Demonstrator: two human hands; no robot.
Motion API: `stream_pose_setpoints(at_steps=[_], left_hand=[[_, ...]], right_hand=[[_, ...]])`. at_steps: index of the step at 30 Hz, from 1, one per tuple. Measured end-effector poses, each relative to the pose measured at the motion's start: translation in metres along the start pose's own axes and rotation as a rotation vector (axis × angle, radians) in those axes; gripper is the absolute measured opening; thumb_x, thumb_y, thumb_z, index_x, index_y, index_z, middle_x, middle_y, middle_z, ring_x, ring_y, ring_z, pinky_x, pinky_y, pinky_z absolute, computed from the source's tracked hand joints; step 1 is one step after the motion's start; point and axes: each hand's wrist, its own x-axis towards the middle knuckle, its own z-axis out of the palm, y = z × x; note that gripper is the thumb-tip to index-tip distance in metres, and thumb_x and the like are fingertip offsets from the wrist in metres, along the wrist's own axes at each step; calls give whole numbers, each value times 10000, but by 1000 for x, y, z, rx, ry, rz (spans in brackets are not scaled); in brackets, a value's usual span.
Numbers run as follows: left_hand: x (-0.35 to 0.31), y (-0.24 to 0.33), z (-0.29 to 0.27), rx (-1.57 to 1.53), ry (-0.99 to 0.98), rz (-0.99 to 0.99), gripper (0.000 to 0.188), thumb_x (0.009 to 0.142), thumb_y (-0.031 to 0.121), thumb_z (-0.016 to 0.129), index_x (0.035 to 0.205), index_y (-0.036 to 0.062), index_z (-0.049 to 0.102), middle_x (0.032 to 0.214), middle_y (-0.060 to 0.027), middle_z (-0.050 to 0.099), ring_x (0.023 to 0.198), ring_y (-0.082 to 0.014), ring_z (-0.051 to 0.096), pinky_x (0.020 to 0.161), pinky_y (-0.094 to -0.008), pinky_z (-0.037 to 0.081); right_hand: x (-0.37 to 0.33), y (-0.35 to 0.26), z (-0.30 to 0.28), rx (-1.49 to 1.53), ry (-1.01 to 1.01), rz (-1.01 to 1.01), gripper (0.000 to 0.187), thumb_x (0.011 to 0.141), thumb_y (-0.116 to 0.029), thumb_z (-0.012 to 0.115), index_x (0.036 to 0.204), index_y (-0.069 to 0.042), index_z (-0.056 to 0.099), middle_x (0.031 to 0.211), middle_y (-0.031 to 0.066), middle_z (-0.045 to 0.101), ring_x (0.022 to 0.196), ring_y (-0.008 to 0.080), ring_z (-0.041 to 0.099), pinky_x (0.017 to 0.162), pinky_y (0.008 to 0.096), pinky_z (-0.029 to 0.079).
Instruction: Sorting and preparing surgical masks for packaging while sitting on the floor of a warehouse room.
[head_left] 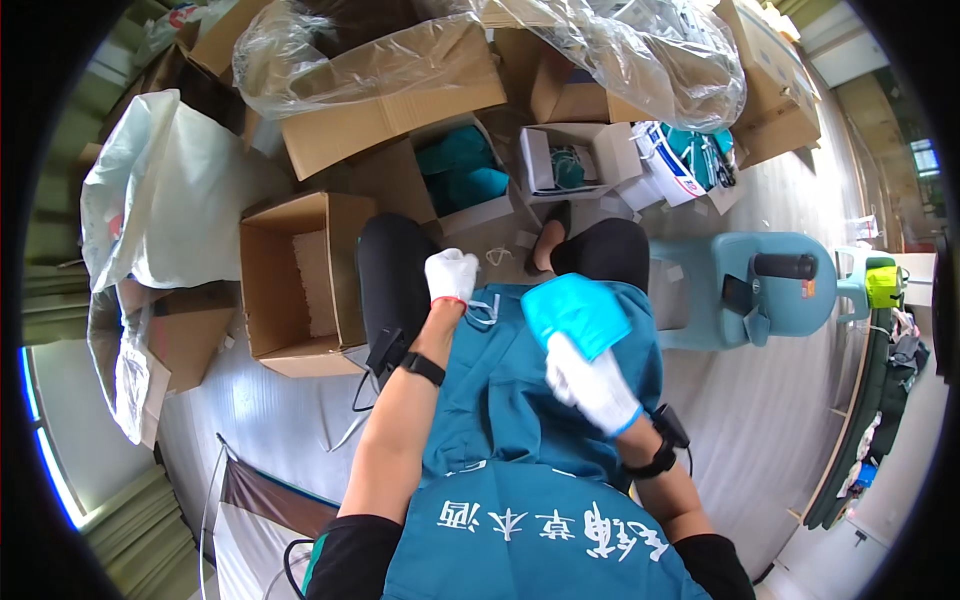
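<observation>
My right hand (585, 382), in a white knit glove with a blue cuff, grips the lower edge of a turquoise face mask (578, 312) above my lap. My left hand (451, 277), gloved in white with a red cuff, is closed over my left thigh; what its fingers hold, if anything, cannot be made out. A thin white loop (486, 309) shows beside it against my teal apron (500, 400). Farther off, an open white box (538, 160) contains a teal mask with pale straps (569, 170). Teal pieces (462, 170) fill another box to its left.
An open brown carton (262, 285) stands left of my leg, beside a large white sack (175, 200). Plastic-lined cartons (400, 100) line the far side. A white box (662, 170) holds teal packs. On my right, a blue stool (780, 325) bears a black bottle (785, 266) and a phone (737, 293).
</observation>
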Motion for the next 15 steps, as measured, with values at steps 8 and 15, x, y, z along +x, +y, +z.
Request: stream_pose_setpoints(at_steps=[8,15], left_hand=[[-42,62,-72,-618,-78,-246,339,887,298,681,634,92,587,566,18,520,485,-74,465,458,-249,346],[-30,75,-121,-830,-136,-364,265,854,318,710,741,118,578,596,-13,515,466,-160,519,441,-304,413]], right_hand=[[121,-64,19,-203,-173,-198,252,899,-354,641,796,-139,561,568,-37,482,406,77,413,371,227,296],[186,-71,68,-138,-211,-400,288,955,-309,595,1023,-35,656,905,79,684,797,120,628,705,232,480]])
